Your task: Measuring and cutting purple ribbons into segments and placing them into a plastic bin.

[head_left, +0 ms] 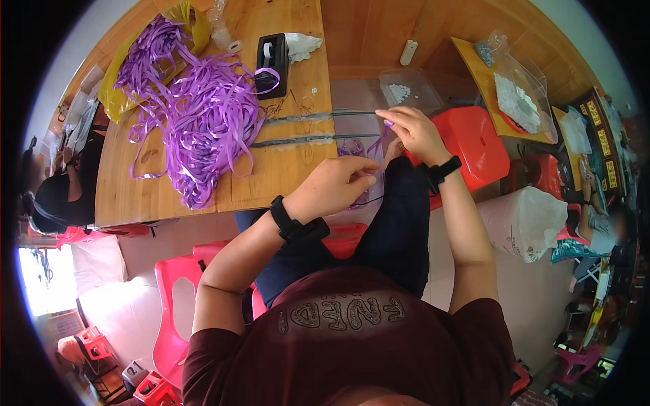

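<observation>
My right hand (416, 132) is at the free end of a thin dark rod (355, 113), with a short piece of purple ribbon (384, 139) pinched in its fingers. Closer to me, my left hand (332, 186) is curled with thumb and index finger near each other; whatever lies between them is too small to make out. A second dark rod (359, 136) runs parallel to the first. Both stick out past the table's right edge and are taped down on the wood. Beneath them, purple ribbon pieces (351, 147) lie in a clear plastic bin.
A big tangle of purple ribbon (203, 122) spills from a yellow bag (115, 84) across the wooden table (298, 172). A black tape dispenser (272, 64) stands behind the rods. Red stools (470, 145) and a white sack (525, 220) are at right. Other people sit at both sides.
</observation>
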A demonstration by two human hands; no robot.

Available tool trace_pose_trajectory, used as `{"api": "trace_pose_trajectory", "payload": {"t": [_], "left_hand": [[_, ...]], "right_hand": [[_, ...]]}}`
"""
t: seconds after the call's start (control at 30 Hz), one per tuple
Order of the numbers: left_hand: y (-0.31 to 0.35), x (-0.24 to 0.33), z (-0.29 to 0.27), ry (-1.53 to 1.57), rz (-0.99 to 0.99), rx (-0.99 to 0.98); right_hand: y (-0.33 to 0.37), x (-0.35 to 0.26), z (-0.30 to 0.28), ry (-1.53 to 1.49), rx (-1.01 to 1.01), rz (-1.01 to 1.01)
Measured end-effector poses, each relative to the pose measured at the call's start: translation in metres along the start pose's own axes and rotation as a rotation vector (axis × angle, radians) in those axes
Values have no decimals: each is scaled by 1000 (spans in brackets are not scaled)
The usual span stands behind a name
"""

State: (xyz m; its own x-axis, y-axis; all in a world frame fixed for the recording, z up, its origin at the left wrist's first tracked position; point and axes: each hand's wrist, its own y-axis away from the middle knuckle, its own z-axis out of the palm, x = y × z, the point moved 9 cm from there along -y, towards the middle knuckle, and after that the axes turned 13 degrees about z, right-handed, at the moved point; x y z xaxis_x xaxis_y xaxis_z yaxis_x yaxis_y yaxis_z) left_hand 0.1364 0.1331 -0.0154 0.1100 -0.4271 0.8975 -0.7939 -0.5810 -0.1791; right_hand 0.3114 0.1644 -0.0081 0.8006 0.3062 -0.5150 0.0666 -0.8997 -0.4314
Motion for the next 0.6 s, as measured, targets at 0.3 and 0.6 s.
{"api": "trace_pose_trajectory", "payload": {"t": [0.3, 0.6], "left_hand": [[-1, 8, -35, -86, 4, 46], [-30, 22, -83, -333, 81, 95]], "right_hand": [[-31, 21, 44, -429, -315, 217], [-24, 45, 95, -1015, -470, 648]]}}
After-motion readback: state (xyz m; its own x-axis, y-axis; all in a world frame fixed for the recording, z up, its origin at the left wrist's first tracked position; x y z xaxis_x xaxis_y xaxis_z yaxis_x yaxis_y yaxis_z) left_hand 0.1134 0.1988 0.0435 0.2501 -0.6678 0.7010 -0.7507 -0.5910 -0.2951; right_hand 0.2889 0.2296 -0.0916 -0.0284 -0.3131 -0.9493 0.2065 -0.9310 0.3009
